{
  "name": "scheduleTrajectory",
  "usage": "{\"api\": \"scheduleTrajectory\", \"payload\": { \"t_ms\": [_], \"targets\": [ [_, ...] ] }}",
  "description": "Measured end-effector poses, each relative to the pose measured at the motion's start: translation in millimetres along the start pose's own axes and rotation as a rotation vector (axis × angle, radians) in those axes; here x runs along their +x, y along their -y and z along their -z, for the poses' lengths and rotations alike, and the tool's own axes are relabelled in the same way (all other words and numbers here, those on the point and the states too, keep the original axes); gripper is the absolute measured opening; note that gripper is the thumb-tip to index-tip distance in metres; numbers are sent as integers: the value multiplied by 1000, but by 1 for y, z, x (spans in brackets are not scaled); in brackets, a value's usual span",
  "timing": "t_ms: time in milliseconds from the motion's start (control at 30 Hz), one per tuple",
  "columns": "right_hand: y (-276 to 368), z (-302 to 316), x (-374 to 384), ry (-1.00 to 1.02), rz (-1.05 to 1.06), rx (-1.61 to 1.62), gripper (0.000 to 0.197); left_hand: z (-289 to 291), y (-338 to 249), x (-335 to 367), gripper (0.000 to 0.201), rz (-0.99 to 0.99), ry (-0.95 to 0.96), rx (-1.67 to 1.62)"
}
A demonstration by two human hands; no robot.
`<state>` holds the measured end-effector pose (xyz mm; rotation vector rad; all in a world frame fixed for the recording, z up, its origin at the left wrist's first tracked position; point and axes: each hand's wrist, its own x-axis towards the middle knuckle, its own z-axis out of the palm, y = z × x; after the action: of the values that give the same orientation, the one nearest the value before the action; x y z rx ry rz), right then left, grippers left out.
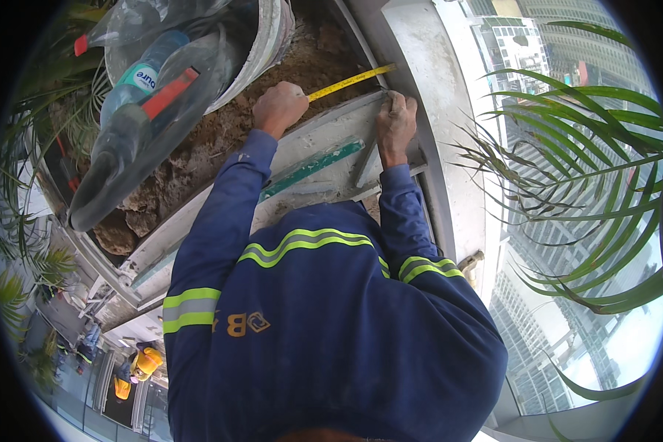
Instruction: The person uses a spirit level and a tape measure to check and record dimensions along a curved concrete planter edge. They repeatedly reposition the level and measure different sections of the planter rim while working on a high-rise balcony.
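My left hand point(280, 108) is closed around the near end of a yellow tape measure point(351, 81). The blade stretches right across the brown soil to the pale wall edge point(405, 55); its case is hidden, if the hand holds it. Just below the blade's far end, my right hand point(396, 127) has its fingers pinched together at the corner of a grey-white ledge point(324, 121). What they pinch is too small to make out. Below the tape, a green-painted straight bar point(313, 169) lies slanting along the ledge.
At upper left stands a whitish bucket point(272, 51) with clear plastic bottles point(129, 88) and a red-marked dark curved tool point(136, 125). Rough soil point(155, 191) fills the planter. Palm fronds point(597, 169) overhang the right side, beyond which are tall buildings. Workers in orange point(146, 362) are far below left.
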<state>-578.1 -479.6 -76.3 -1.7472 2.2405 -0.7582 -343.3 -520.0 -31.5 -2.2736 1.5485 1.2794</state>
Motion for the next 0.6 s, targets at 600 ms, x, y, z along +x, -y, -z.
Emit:
{"api": "scheduleTrajectory", "payload": {
  "t_ms": [600],
  "targets": [
    [-11,-8,-1,106,4,35,19,-3,2,1,31,-56,-37,21]
  ]
}}
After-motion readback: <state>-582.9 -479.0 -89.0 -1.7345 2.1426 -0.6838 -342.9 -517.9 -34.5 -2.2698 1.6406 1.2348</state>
